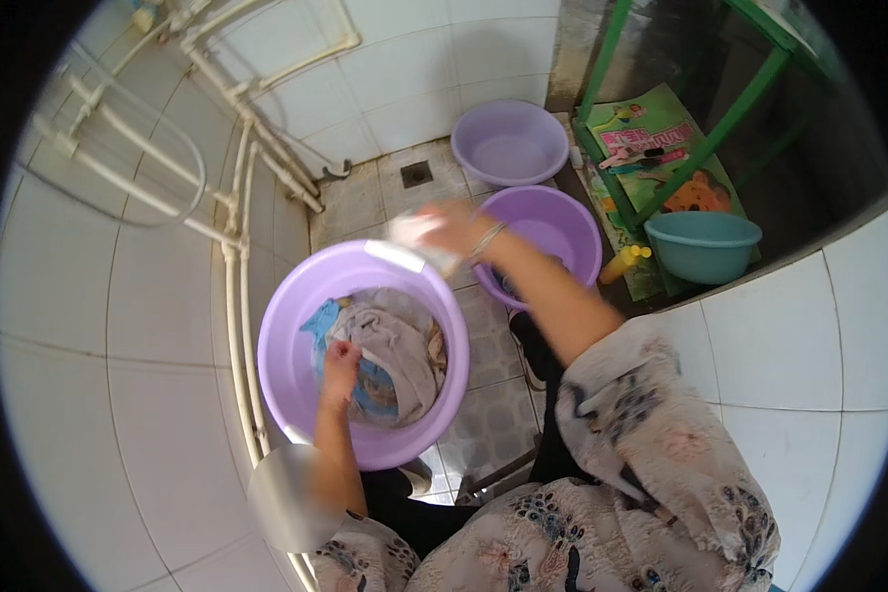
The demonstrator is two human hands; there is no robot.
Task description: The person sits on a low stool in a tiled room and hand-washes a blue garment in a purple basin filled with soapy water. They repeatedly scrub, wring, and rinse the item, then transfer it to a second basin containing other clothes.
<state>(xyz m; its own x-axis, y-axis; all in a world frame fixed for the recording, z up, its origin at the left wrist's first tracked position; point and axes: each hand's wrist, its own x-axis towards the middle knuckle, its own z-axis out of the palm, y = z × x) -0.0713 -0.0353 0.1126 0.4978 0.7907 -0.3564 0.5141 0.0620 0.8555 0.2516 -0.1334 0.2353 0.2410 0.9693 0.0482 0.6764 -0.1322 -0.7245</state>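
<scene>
A big lilac tub (284,370) in front of me holds wet laundry. Over it, my left hand (340,367) is closed, pinching the edge of a greyish cloth (397,345). Blue cloth (323,318) lies beside and under the grey one. My right hand (456,229), with a bracelet on its wrist, is past the tub's far right rim and smeared by motion. Its fingers seem curled around a whitish thing (414,233), too blurred to name. Just below that, a white strip (395,256) lies at the tub's rim.
A purple basin (584,229) with dark cloth in it stands to the right, a paler basin (511,143) behind it. Farther right are a green metal frame (701,148), a teal basin (703,249) and a yellow bottle (622,263). White pipes (235,296) run along the left wall.
</scene>
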